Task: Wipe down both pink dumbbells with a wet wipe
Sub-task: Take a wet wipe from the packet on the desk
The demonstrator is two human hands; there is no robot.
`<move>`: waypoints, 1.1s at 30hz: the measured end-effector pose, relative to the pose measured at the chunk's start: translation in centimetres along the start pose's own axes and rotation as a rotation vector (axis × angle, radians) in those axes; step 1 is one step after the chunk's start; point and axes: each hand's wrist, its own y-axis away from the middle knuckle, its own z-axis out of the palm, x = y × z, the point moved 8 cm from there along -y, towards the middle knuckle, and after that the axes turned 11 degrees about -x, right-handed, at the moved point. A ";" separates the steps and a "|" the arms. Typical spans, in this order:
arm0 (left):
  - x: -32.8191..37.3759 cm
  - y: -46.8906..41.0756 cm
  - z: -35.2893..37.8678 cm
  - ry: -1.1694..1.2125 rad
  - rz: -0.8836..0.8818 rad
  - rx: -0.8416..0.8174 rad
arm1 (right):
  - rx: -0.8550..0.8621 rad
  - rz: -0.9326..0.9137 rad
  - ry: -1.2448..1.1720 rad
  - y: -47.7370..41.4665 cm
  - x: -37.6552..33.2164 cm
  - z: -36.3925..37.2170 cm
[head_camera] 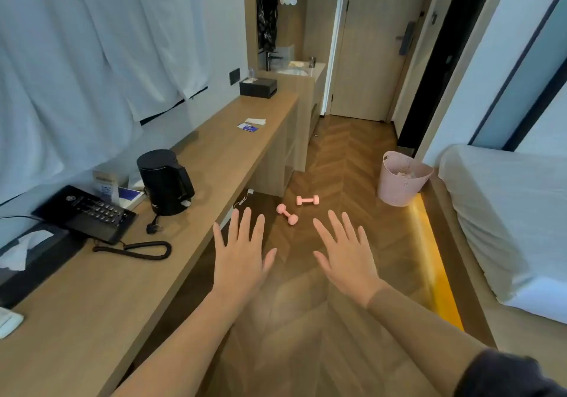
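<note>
Far left on the counter (214, 151) there's a tissue box (27, 249), a desk phone (86, 214) and a black kettle (165, 182). None of that matters for the job, it's just hotel clutter pushed back against the curtain.

Further along the same counter, near its far end, are a small blue packet (248, 127) and a white folded sheet (255, 121) just beside it. My guess is that's the wet wipe and its wrapper, laid out ready to grab, but it's too small to be sure.

Next comes the left grip (241, 252). It's a bare hand held out palm down over the counter's edge, fingers straight and spread, nothing in it.

Just past the fingertips, down on the wooden floor (343, 157), lie the two pink dumbbells. The near dumbbell (287, 214) is angled and the far dumbbell (307, 200) lies crosswise, close together but not touching. They're in the open walkway, easy to reach from above.

The right grip (346, 255) mirrors the left one, flat, splayed and empty.

Right of that a pink basket (402, 179) stands by the bed (506, 212), handy for binning the used wipe.

I'd say nothing has started. No wipe is in hand and neither weight is picked up, so fetching the wipe looks like the first move.
</note>
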 end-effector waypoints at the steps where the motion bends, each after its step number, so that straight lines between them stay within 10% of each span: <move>1: 0.2 -0.8 0.3 0.005 -0.002 -0.032 | -0.009 -0.001 -0.003 -0.6 0.4 0.0; 33: -0.2 -39.2 11.1 0.067 0.046 -0.107 | -0.082 0.071 -0.020 -37.0 12.0 2.9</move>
